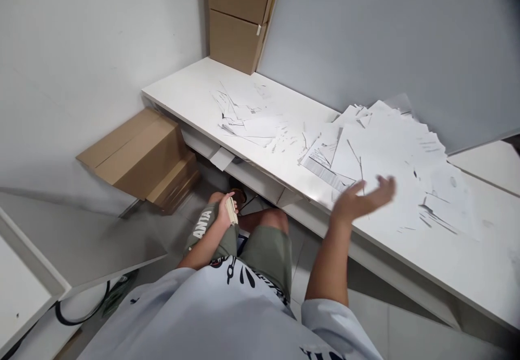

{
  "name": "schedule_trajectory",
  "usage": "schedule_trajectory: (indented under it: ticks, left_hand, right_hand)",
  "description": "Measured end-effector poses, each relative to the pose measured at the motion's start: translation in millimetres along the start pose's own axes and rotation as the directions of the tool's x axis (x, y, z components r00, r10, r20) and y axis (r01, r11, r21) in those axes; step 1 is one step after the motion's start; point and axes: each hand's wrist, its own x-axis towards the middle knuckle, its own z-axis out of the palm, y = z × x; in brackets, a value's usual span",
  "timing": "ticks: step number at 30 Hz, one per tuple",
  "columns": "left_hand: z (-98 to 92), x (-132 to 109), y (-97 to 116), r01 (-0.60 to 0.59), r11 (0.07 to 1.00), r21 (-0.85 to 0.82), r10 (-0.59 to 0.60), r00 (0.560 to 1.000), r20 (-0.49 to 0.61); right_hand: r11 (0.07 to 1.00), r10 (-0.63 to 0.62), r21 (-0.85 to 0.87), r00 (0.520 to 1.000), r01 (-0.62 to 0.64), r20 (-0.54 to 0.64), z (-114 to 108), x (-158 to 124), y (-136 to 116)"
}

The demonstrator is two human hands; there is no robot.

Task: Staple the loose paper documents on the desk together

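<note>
My left hand [227,209] rests low by my left thigh, its fingers wrapped around a small cream-coloured stack [232,211] that looks like thin layered pieces. What kind of pieces they are cannot be made out. Over the white desk [410,252] my right hand [363,198] is raised near the front edge, slightly blurred, with fingers apart and nothing in it. Just beyond it spreads a heap of white paper sheets [385,143]. A printed sheet [325,159] lies at the heap's left side.
Paper scraps [244,116] are strewn over the desk's left half. Tall cardboard boxes [233,38] stand at the far corner against the wall. An open cardboard box [142,149] sits left of the desk. Under the desktop runs a shelf with a white paper [222,158] jutting out.
</note>
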Motion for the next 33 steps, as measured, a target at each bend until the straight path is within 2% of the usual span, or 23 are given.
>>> schedule_trajectory:
  ticks: [2,3,5,7,8,9,10,13,15,17,21,23,25,27,30,33]
  left_hand:
    - [4.6,3,-8,0.016,1.0,-0.002,-0.016,1.0,0.006]
    - [6.1,4,-10,0.014,1.0,-0.008,-0.014,1.0,0.009]
    - [7.1,8,-12,-0.008,0.999,-0.033,0.008,1.0,0.009]
    - [5.9,11,-11,-0.032,0.997,-0.067,0.033,0.999,0.007]
    - [5.0,13,-10,-0.039,0.996,-0.081,0.039,0.999,0.006]
    - [4.0,14,-9,-0.04,0.995,-0.093,0.041,0.999,0.006]
    - [3.1,15,-9,-0.037,0.994,-0.102,0.038,0.999,0.008]
    - [2.5,15,-11,-0.021,0.992,-0.121,0.023,1.0,0.014]
    - [3.0,15,-14,-0.01,0.992,-0.129,0.012,1.0,0.018]
    - [3.3,15,-15,0.0,0.991,-0.131,0.003,1.0,0.02]
    - [1.3,14,-15,0.001,0.993,-0.122,0.002,1.0,0.024]
    - [-0.3,14,-14,0.0,0.994,-0.112,0.002,1.0,0.025]
    - [-1.3,15,-13,-0.001,0.995,-0.103,0.003,1.0,0.024]
    - [-1.4,16,-12,-0.002,0.995,-0.099,0.004,1.0,0.023]
    - [-0.4,17,-12,0.0,0.995,-0.097,0.002,1.0,0.024]
    - [0.3,18,-11,0.006,0.995,-0.098,-0.004,1.0,0.022]
  right_hand:
    - [0.975,-0.194,0.134,0.971,0.176,0.139,46,-13,-45]
    - [0.948,-0.294,0.203,0.92,0.246,0.258,71,-19,-68]
    - [0.901,-0.432,0.283,0.747,0.33,0.505,121,-28,-112]
    - [0.888,-0.448,0.263,0.577,0.378,0.682,157,-33,-143]
    - [0.886,-0.428,0.23,0.519,0.402,0.74,169,-34,-153]
    - [0.885,-0.402,0.192,0.489,0.424,0.774,175,-35,-159]
    - [0.885,-0.379,0.156,0.487,0.438,0.787,178,-35,-162]
    - [0.894,-0.352,0.091,0.56,0.439,0.75,173,-34,-160]
    - [0.893,-0.358,0.079,0.591,0.443,0.723,169,-32,-158]
    - [0.877,-0.385,0.083,0.59,0.472,0.71,168,-31,-158]
    - [0.841,-0.463,0.149,0.55,0.52,0.695,176,-19,-154]
    - [0.87,-0.456,0.211,0.565,0.446,0.688,182,-8,-146]
    - [0.909,-0.412,0.262,0.604,0.325,0.682,188,2,-136]
    - [0.924,-0.383,0.285,0.63,0.256,0.676,192,10,-129]
    - [0.921,-0.389,0.279,0.655,0.272,0.648,194,11,-125]
    - [0.925,-0.375,0.203,0.698,0.32,0.61,192,6,-129]
